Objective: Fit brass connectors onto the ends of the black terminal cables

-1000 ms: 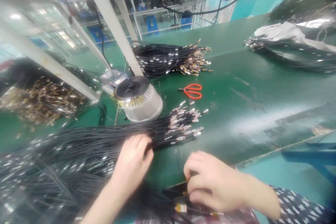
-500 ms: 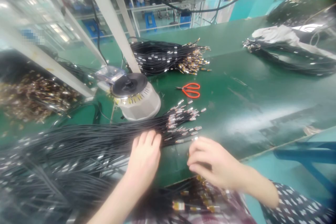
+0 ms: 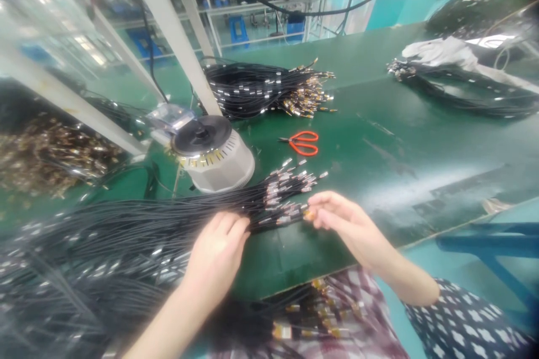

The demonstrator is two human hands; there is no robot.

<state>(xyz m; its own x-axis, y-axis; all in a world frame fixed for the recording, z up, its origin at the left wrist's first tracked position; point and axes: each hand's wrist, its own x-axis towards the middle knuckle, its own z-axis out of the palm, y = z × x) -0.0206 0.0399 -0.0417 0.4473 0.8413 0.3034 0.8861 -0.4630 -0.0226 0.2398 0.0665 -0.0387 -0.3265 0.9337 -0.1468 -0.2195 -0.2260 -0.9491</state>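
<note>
My left hand [image 3: 219, 249]: fingers flat, pressing one cable bundle [image 3: 168, 219].
My right hand [image 3: 343, 221]: fingertips pinching one connector [image 3: 309, 215].
Scissors [image 3: 304, 143]: one pair, far.

Cable bundle [image 3: 105, 235] blurry toward left edge; small part [image 3: 309, 215] at right hand [image 3: 345, 224] indistinct

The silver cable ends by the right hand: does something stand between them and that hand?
Nothing visible does. The right hand reaches the silver cable ends with its fingertips, with no gap to see. The left hand lies on the same bundle, further along. The orange scissors lie beyond, apart.
</note>
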